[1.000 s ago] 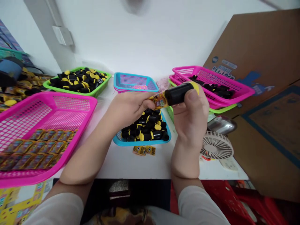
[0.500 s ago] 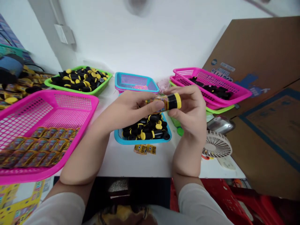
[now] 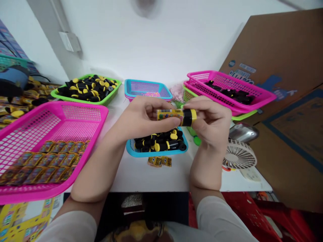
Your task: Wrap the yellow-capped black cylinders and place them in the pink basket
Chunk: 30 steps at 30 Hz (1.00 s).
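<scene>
Both hands hold one small tube (image 3: 174, 115) level above the table; it has a yellow printed label on its body and a black and yellow end. My left hand (image 3: 143, 117) pinches the labelled part from the left. My right hand (image 3: 212, 122) grips the black and yellow end from the right. Right below them a blue basket (image 3: 131, 150) holds several black and yellow tubes. A few loose yellow labels (image 3: 159, 161) lie on the white table in front of that basket.
A large pink basket (image 3: 83, 111) at left holds rows of labelled tubes. Behind stand a green basket (image 3: 111, 95) of black and yellow parts, a blue basket (image 3: 147, 88), and stacked pink baskets (image 3: 252, 97). A small white fan (image 3: 238, 156) and cardboard (image 3: 290, 101) are at right.
The black tube was bare with the label just touching its end; the label now wraps its body. Both hands have come lower and closer together over the blue basket.
</scene>
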Motion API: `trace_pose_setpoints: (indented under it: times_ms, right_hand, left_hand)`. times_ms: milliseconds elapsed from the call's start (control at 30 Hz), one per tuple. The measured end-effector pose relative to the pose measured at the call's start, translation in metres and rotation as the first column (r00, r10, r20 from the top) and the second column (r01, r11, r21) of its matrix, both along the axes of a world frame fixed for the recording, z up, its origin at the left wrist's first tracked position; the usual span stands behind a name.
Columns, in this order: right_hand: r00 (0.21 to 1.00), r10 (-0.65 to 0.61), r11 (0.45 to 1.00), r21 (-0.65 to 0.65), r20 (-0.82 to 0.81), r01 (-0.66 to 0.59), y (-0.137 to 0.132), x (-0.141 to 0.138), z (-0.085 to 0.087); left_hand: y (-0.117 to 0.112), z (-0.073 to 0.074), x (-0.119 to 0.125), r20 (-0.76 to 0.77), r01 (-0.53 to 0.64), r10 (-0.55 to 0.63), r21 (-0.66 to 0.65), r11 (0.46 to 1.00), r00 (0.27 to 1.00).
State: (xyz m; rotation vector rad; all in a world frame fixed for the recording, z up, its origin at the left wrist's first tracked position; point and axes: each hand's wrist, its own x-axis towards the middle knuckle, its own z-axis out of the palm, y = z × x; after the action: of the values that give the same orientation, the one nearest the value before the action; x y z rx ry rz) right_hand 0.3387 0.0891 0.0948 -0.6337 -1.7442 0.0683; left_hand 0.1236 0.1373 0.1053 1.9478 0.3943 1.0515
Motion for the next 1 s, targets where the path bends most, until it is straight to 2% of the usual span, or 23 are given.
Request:
trace_pose_setpoints:
  times_ms: [100,233,400,500,600,667,767,833,1000]
  right_hand:
    - [0.997,-0.045,0.989,0.14,0.062,0.036,-0.007,0.003,0.005]
    - [0.983,-0.115,0.971,0.227,0.144,0.08,-0.018,0.005,0.009]
    - [0.991,-0.017,0.977,0.215,0.136,-0.013,-0.012,0.001,0.003]
    - [0.984,-0.122,0.992,0.051,0.128,0.116,-0.002,0.001,-0.007]
    - [0.946,-0.266,0.957,-0.071,0.187,0.283,0.006,-0.001,-0.014]
    - [0.902,-0.371,0.919,-0.055,0.22,0.391,0.008,-0.006,-0.014]
    - [0.805,-0.54,0.831,0.001,0.247,0.557,0.004,-0.016,-0.008]
    - [0.775,-0.569,0.811,0.03,0.276,0.585,-0.001,-0.019,-0.005]
    - [0.802,-0.493,0.863,0.077,0.338,0.499,-0.006,-0.024,-0.006]
  left_hand:
    - [-0.004,0.002,0.001,-0.062,0.076,-0.08,-0.062,0.995,0.995]
    - [-0.006,0.005,0.003,-0.049,0.15,-0.157,-0.114,0.982,0.986]
    - [0.002,0.005,0.001,-0.051,0.177,-0.185,-0.132,0.975,0.981]
    - [0.013,0.0,-0.001,-0.088,0.122,-0.133,-0.117,0.986,0.987]
    - [0.024,-0.004,0.0,-0.068,0.077,-0.086,-0.12,0.99,0.994]
    - [0.027,-0.006,0.001,-0.013,0.071,-0.073,-0.122,0.99,0.997]
    - [0.027,-0.007,0.005,0.061,0.073,-0.066,-0.132,0.989,0.996]
    - [0.025,-0.007,0.006,0.097,0.068,-0.057,-0.121,0.99,0.994]
    - [0.025,-0.006,0.002,0.141,0.012,-0.005,-0.047,0.999,0.99]
